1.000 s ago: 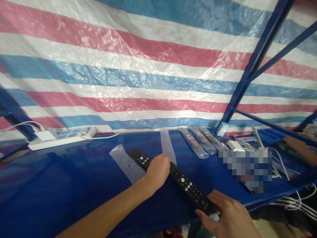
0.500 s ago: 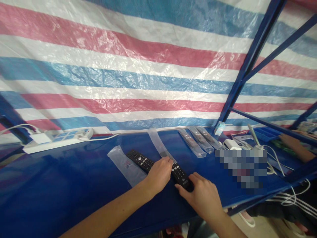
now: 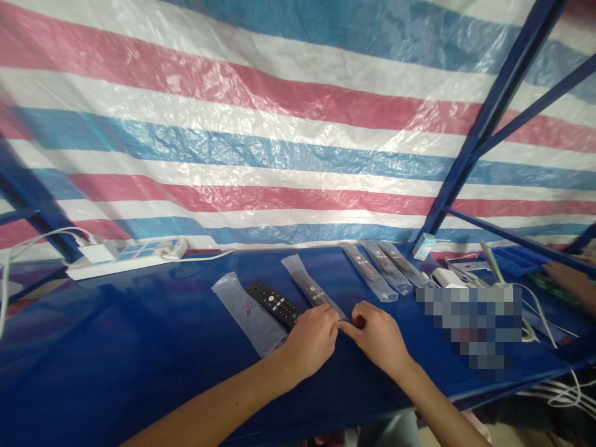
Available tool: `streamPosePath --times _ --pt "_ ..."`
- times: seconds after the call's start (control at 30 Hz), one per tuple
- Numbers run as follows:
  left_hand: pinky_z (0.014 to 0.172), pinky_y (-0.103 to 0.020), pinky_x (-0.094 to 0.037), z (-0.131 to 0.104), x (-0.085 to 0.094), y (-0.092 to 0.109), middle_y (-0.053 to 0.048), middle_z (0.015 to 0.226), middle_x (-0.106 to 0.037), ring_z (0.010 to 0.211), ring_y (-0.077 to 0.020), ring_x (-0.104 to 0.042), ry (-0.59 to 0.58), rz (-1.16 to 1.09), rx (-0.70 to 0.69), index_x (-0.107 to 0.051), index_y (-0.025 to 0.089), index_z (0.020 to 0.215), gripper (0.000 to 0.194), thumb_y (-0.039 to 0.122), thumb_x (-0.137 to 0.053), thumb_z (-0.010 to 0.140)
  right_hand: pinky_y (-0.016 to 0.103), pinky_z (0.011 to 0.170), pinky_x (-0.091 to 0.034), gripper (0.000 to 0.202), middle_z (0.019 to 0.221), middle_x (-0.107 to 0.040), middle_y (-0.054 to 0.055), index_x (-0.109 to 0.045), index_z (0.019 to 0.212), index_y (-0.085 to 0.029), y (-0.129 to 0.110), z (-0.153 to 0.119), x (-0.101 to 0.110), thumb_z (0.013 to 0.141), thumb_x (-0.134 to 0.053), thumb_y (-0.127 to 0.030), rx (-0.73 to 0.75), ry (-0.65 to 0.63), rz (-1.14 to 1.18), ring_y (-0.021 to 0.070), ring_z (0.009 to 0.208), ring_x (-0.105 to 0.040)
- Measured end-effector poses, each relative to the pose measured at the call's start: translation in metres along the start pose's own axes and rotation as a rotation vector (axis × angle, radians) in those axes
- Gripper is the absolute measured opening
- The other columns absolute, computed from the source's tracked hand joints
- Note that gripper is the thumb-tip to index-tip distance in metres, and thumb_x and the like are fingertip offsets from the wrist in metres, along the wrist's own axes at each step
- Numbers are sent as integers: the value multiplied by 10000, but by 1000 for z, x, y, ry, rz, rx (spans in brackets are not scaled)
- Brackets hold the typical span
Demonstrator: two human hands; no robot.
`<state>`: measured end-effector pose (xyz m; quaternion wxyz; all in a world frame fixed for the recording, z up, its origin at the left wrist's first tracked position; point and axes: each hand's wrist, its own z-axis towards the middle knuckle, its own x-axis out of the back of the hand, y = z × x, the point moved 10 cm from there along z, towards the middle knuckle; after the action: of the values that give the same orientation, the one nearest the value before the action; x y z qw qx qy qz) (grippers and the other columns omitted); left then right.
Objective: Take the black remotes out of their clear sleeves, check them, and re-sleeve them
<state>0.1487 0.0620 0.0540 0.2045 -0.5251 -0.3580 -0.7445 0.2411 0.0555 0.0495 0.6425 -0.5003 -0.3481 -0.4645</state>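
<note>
I see a black remote [image 3: 313, 288], hazy inside its clear sleeve [image 3: 292, 264], aslant on the worktop [image 3: 139, 347]; my left hand [image 3: 316, 338] keeps its grip pinched on the sleeve's near end, my right hand's [image 3: 378, 335] unclear.

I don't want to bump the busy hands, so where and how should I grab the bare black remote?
Likely best near the far end of the bare remote, with the grip coming down from above across its long edges. It lies buttons up, long and narrow; its near end sits by the left hand, and a clear bag lies along its left side.
</note>
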Motion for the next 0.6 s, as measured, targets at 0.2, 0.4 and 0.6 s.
streamPosePath --times 0.2,0.4,0.6 --pt "765 -269 -488 -16 9 13 -24 882 -658 842 -162 -631 77 -4 -69 -606 182 938 211 152 -397 929 251 563 -293 52 791 -628 9 -588 761 -204 -4 15 -4 791 -552 -181 -45 -112 -118 148 695 -588" --pt "629 -300 -491 -72 62 -17 -26 845 -648 755 -191 -633 438 226 -88 -579 199 1003 181 288 -441 925 256 699 -429 327 930 -639 29 -608 1024 -212 -5 -1 20 836 -551 -474 58 -197 186 151 777 -607" --pt "579 -291 -448 -104 69 -38 -22 693 -608 647 -180 -602 610 360 -117 -568 188 840 179 306 -457 918 324 723 -453 487 981 -653 115 -657 952 -148 -34 26 3 831 -512 -597 19 -125 -160 257 901 -641"
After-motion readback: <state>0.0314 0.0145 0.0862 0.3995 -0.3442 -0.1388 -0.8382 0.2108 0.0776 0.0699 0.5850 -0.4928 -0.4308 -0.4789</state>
